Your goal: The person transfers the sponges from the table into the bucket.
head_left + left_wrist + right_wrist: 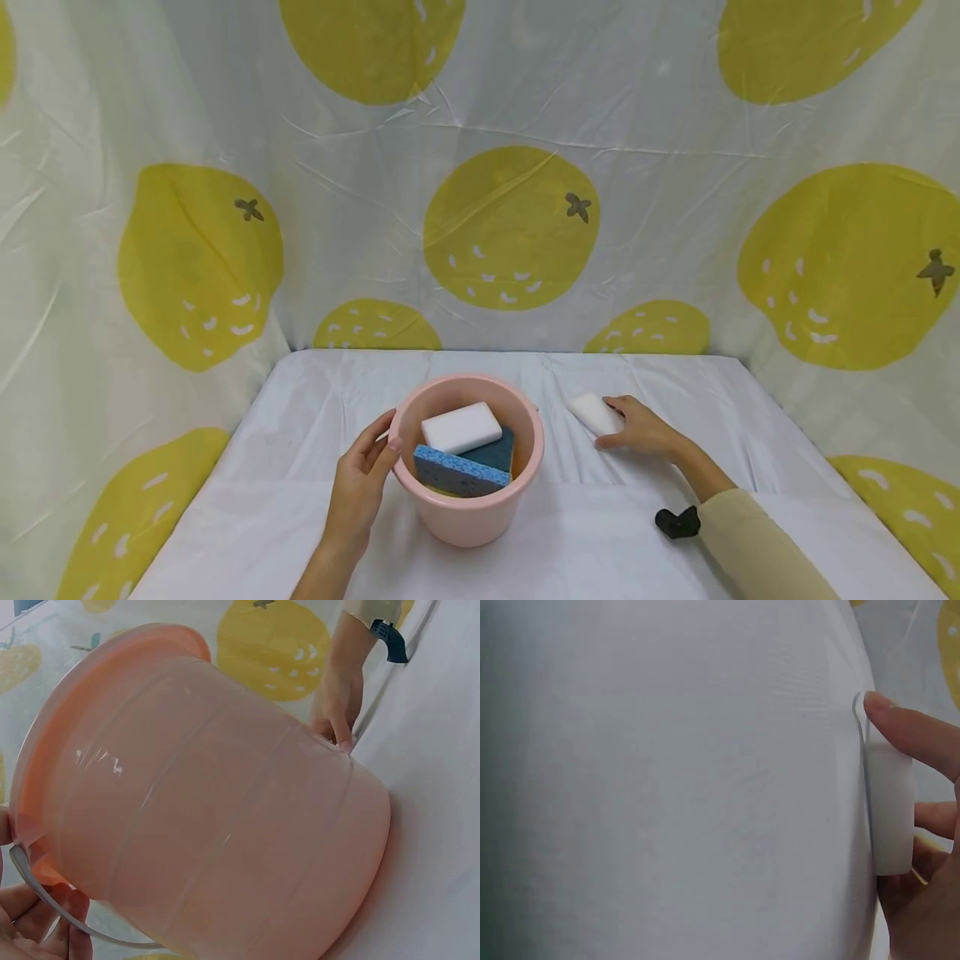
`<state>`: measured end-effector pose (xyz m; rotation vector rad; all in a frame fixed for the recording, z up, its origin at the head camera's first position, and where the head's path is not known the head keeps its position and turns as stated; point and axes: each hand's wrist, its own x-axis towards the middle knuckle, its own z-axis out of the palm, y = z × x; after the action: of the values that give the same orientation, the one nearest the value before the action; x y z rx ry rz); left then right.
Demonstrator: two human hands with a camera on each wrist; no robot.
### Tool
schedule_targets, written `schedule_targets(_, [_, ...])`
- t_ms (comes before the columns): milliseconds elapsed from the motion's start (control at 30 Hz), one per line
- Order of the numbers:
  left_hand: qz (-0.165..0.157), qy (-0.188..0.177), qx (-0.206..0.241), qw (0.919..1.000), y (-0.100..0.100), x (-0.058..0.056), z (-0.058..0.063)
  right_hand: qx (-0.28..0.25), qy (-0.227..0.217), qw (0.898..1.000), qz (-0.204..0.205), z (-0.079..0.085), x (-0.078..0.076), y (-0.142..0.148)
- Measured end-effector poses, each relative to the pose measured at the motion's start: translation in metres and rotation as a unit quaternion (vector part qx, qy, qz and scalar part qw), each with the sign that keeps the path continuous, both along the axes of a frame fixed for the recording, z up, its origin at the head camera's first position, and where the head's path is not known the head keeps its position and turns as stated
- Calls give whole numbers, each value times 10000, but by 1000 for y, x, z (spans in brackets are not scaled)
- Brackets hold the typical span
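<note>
A pink bucket (480, 521) stands upright on the white-covered table, left of centre. My left hand (358, 492) grips its rim from the left side; in the left wrist view, that hand's fingers (45, 930) are by the bucket's pale handle (56, 907). Inside the bucket lie a white sponge block (461, 427), a blue and grey sponge (459, 472) and a dark green scouring surface (491, 452). To the right of the bucket, my right hand (641, 429) pinches another white sponge block (892, 810) at the table surface, thumb on one side and fingers on the other.
A lemon-patterned curtain (360, 200) rises behind the table and along both sides. The table cloth (600, 542) has creases. A black strap piece (677, 523) sticks out beside my right sleeve (757, 542).
</note>
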<state>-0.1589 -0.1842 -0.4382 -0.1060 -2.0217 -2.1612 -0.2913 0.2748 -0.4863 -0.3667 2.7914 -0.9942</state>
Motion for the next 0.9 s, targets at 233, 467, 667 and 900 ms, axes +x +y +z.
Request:
schedule_targets(233, [40, -19, -77, 10000, 0, 1, 1, -113, -15, 9999, -123, 6, 1, -1])
schedule_targets(467, [46, -37, -108, 9999, 1, 1, 2, -309, 91, 9988, -367, 8, 4, 1])
schedule_targets(667, [124, -141, -160, 9997, 1, 3, 1, -343, 240, 9989, -223, 15, 5, 2])
schedule_targets(900, [106, -65, -180, 9998, 1, 0, 2, -326, 432, 9983, -220, 33, 3, -1])
